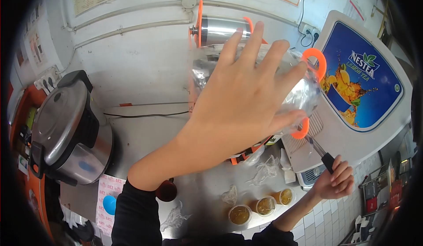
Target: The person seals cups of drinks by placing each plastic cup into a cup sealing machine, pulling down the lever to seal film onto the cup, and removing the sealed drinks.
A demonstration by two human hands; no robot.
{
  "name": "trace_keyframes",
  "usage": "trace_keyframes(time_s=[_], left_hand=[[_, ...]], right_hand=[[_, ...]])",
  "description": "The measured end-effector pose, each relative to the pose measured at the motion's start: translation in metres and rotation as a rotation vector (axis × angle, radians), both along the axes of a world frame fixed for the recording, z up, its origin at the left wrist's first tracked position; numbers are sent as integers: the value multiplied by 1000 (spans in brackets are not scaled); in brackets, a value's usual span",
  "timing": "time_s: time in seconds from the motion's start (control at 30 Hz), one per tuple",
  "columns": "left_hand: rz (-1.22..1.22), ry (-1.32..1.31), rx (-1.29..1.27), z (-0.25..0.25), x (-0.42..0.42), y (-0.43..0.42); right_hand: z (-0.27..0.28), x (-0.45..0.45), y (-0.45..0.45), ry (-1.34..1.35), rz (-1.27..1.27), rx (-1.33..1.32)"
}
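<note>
Left hand [246, 92]: fingers spread, clasping nothing visible — contact unclear.
Right hand [335, 180]: curled round the black-handled utensil [327, 161].
3 drink cups [265, 206]: near the counter's [145, 141] edge — a swinging right forearm [300, 210] could spill them.
Plastic-wrapped container [304, 95]: behind the left hand; a careless push might tip it.

I see bright orange loops [323, 64], a black tool grip [328, 161], black sleeves [136, 215], amber drinks [239, 215], a deep-blue sign [362, 76], and white paper [105, 226] patterned with reddish-pink lettering.
</note>
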State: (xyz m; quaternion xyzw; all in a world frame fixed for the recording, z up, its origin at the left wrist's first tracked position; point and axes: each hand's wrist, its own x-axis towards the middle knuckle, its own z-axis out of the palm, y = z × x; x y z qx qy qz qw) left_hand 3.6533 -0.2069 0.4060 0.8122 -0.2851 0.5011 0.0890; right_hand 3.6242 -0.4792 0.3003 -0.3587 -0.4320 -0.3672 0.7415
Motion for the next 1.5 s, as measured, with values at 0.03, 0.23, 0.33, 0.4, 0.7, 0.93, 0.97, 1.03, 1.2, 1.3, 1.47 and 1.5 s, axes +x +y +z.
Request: trace_keyframes(time_s=[0.03,0.23,0.33,0.4,0.7,0.93,0.97,1.03,1.2,1.3,1.47,1.5], left_hand=[[-47,-31,-14,0,2,0],[-109,-84,-95,-7,3,1],[-109,-104,-94,-8,3,2],[-90,-104,-83,-7,2,2],[-67,-113,-54,-6,1,4],[-112,-99,-83,-6,-2,4],[-112,-110,-84,-6,-2,4],[-131,-99,-96,-6,-2,4],[-132,-77,-90,-4,-3,5],[-131,-75,-95,-5,-4,5],[-152,-97,-86,-6,1,3],[-144,-80,-92,-5,-1,4]], right_hand=[[2,0,1,10,7,0],[5,-9,7,133,-32,70],[6,-12,12,179,-79,124],[4,-13,9,181,-69,99],[1,-12,2,212,-73,60],[-4,-12,-5,155,34,65],[-5,-11,-6,139,58,48],[-6,-11,-8,133,50,47],[-6,-8,-8,104,64,50],[-6,-11,-6,148,23,71],[-6,-11,-8,146,0,69],[-7,-11,-7,156,5,78]])
